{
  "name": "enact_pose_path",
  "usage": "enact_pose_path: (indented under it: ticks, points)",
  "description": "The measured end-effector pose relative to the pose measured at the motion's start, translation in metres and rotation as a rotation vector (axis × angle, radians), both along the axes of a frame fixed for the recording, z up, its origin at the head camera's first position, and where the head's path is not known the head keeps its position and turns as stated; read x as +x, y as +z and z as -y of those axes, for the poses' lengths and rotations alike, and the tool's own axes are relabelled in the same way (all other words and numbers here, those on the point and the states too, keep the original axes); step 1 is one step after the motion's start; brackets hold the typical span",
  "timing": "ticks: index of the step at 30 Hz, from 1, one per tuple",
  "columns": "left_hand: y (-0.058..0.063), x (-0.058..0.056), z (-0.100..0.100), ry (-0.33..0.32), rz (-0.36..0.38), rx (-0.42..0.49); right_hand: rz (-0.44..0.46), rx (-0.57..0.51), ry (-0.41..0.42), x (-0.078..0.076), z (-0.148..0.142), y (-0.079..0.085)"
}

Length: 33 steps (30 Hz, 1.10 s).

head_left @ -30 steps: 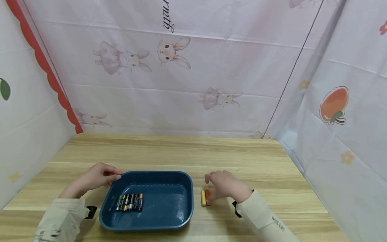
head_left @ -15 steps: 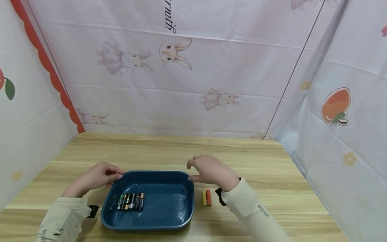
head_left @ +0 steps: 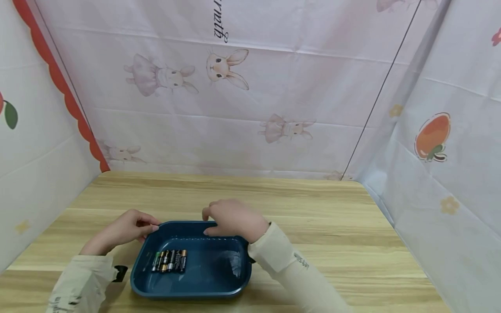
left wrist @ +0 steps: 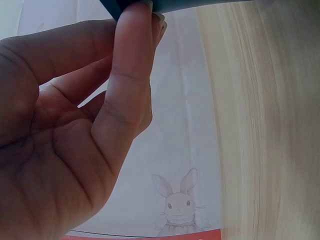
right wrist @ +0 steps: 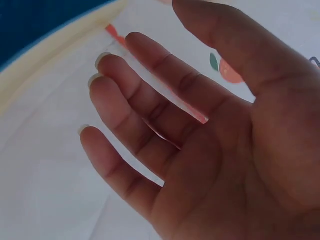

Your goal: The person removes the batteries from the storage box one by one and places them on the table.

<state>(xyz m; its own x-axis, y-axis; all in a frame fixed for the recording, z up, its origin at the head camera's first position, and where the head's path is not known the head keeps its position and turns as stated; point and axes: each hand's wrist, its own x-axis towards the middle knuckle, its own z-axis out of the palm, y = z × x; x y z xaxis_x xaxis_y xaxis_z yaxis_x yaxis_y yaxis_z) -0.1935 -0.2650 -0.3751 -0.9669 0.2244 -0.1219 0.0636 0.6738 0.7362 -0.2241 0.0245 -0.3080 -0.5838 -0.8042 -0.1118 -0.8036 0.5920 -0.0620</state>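
A dark blue rectangular tray (head_left: 192, 296) stands on the wooden table. Several AA-size batteries (head_left: 170, 261), mostly black with some copper and green, lie side by side in a row in its left half. My left hand (head_left: 127, 228) pinches the tray's far left corner between thumb and fingers; the left wrist view shows the thumb against the dark rim (left wrist: 190, 5). Over the far rim hovers my right hand (head_left: 236, 219), its fingers relaxed and slightly bent. Seen from the right wrist, the palm (right wrist: 210, 145) holds nothing.
Pale cloth walls with rabbit prints (head_left: 219, 69) rise behind the table and on both sides. Wooden tabletop (head_left: 332, 243) extends right of the tray. The right sleeve (head_left: 289, 265) covers the table spot just right of the tray.
My right hand has moved left, away from a yellow and a red battery lying right of the tray, to above the far rim. Its forearm now hides those two. My left hand stays put.
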Motion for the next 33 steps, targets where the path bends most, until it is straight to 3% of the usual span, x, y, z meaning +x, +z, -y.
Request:
enact_pose_path:
  ticks: [7, 18, 25, 33]
  points:
    - [-0.001, 0.001, 0.001, -0.007, 0.006, 0.007, 0.066, 0.045, 0.018, 0.001, 0.039, -0.011]
    - [0.000, 0.005, 0.006, -0.025, 0.003, 0.010, -0.008, 0.294, -0.012, 0.019, 0.094, -0.044]
    - [-0.001, 0.004, 0.006, -0.017, 0.000, 0.004, -0.066, 0.376, -0.028, 0.026, 0.106, -0.060]
    - [-0.002, 0.002, 0.007, -0.036, -0.006, 0.007, -0.076, 0.404, -0.028, 0.026, 0.107, -0.064]
